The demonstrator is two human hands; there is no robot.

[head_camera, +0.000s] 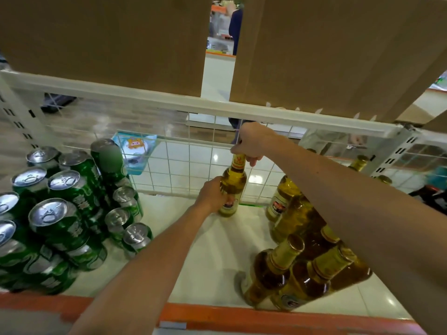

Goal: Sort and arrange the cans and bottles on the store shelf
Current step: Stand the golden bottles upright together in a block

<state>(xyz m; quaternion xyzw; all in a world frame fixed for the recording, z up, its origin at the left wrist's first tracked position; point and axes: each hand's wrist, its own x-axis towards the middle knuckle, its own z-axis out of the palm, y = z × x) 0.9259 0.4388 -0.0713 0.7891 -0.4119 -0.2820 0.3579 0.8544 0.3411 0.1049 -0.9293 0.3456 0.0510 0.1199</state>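
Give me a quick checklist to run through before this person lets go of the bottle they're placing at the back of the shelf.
1. Right hand grips the neck of the tall amber glass bottle: ok.
2. Left hand holds the bottle's body: ok.
3. Bottle standing upright: ok.
4. Bottle's base fully down on the white shelf floor: cannot tell.
5. Gap to the stacked green metal cans on its left: ok.
6. Right forearm clear of the group of amber bottles beneath it: cannot tell.
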